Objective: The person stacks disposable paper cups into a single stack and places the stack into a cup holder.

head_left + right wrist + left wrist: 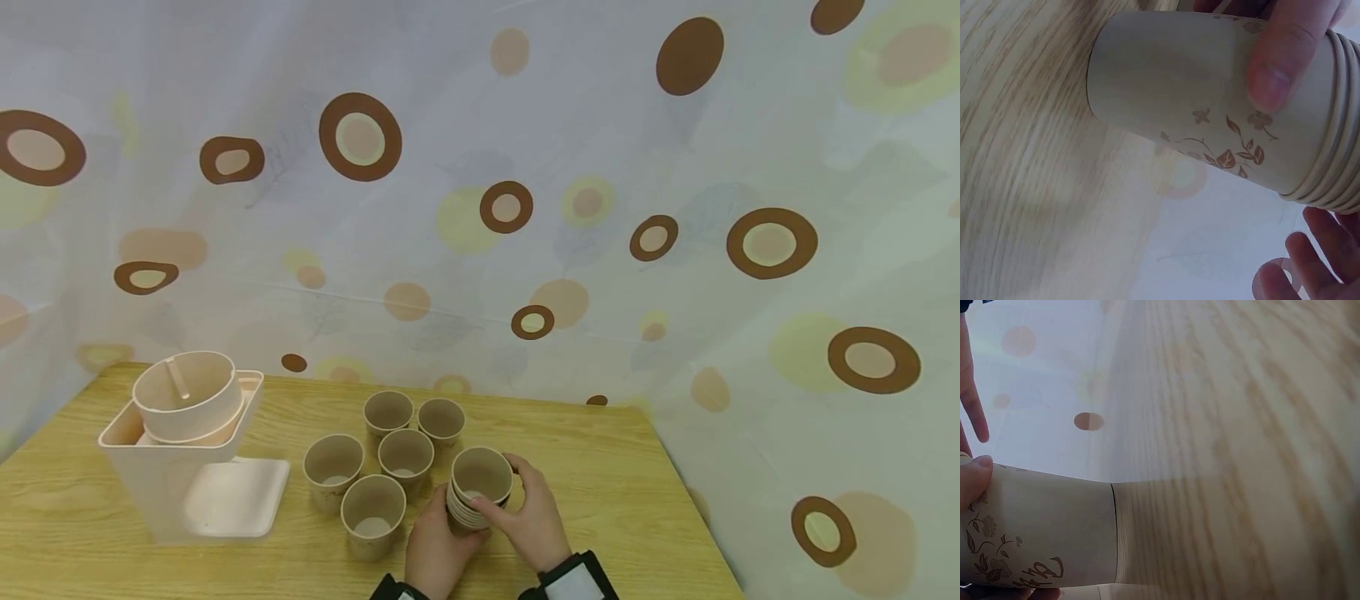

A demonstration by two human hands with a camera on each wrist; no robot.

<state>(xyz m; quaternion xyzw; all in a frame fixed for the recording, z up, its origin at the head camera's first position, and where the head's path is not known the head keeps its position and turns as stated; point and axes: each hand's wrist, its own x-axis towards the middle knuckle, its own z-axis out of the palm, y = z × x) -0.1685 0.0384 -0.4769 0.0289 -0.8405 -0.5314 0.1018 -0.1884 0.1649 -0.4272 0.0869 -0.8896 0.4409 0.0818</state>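
Observation:
A stack of beige paper cups (482, 473) with nested rims stands upright at the front centre of the table, its base at or just above the wood. Low on its side, my left hand (441, 546) grips the stack. My right hand (536, 517) is around the rims, thumb over the near edge and fingers at the far right. In the right wrist view, brown flowers decorate the stack (1166, 81), and fingers (1310, 262) show beside its rims. The left wrist view shows the stack's plain lower side (1066, 519).
Several single paper cups (375, 512) stand upright left of the stack. Farther left is a pale plastic container (180, 467) with a round vessel (187, 396) in its top, and a white tray (236, 500) lies beside it. A patterned curtain (600, 167) hangs behind the wooden table (615, 500).

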